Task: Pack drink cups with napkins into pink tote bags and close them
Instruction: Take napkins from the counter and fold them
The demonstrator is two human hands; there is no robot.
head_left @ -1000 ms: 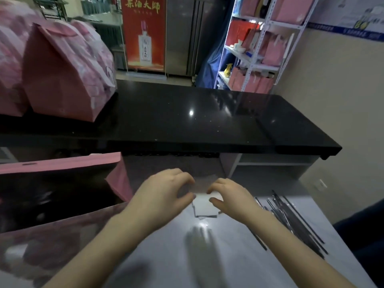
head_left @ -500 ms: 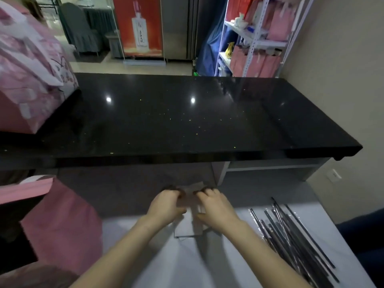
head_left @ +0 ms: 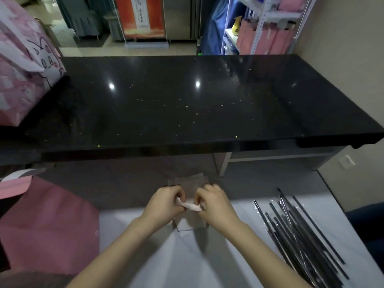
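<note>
A small stack of white napkins lies on the white lower counter, under the black ledge. My left hand and my right hand sit side by side over the stack, and together they pinch one folded napkin stretched between their fingertips. An open pink tote bag stands at the left of the counter; its inside is dark and hidden. No drink cup is in view.
Several long black wrapped straws lie at the right of the counter. A glossy black upper counter runs across the middle. A closed pink bag with a cartoon face stands at its left end. Shelves with pink bags stand behind.
The view has tilted down and to the right, so the pink bags have slid to the left. My hands have closed in on the napkin stack and lifted one napkin between them.
</note>
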